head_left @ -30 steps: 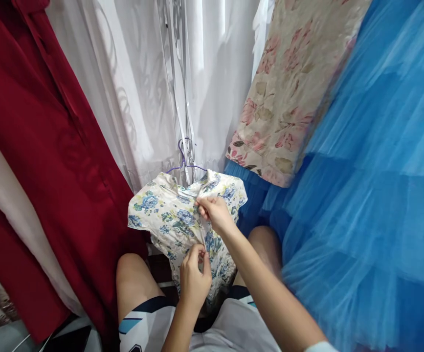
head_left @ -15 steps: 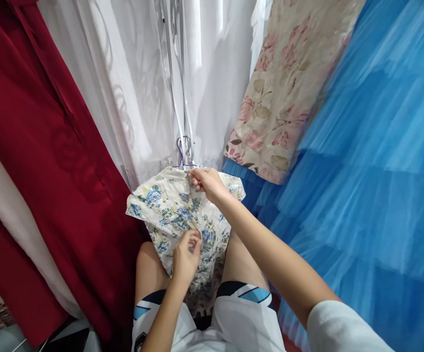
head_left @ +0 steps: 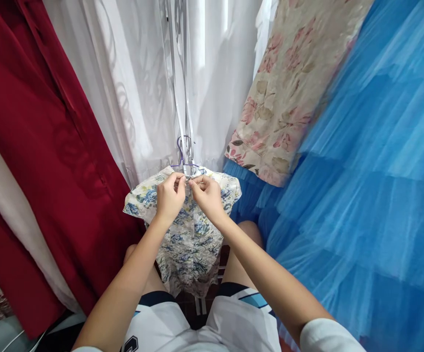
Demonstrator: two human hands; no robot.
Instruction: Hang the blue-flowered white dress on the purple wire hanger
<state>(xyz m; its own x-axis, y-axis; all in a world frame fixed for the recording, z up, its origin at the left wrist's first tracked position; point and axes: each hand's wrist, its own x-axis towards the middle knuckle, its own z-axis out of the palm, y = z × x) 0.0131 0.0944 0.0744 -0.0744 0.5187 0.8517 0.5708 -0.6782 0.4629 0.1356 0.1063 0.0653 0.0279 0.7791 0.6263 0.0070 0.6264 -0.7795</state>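
A white dress [head_left: 188,244] with blue flowers hangs in front of my knees on a purple hanger [head_left: 181,155]. My left hand [head_left: 171,193] is closed in a pinch at the middle of its neckline. Right beside it, my right hand [head_left: 206,193] pinches the neckline from the other side, so the fingertips of both hands almost meet. What exactly lies between the fingertips is too small to make out, but it is part of the dress's neck opening. The hanger's hook is caught on white straps [head_left: 182,98] that run down from above.
White curtain-like cloth [head_left: 138,88] hangs behind. To the left is a long dark red garment [head_left: 68,146]. On the right hang a cream cloth with pink flowers [head_left: 266,122] and a tiered blue tulle skirt [head_left: 362,171]. White cables [head_left: 13,341] show at lower left.
My left hand has risen from the middle of the dress to its neckline, beside my right hand. The dress's lower part now hangs straighter, and my knees are further apart.
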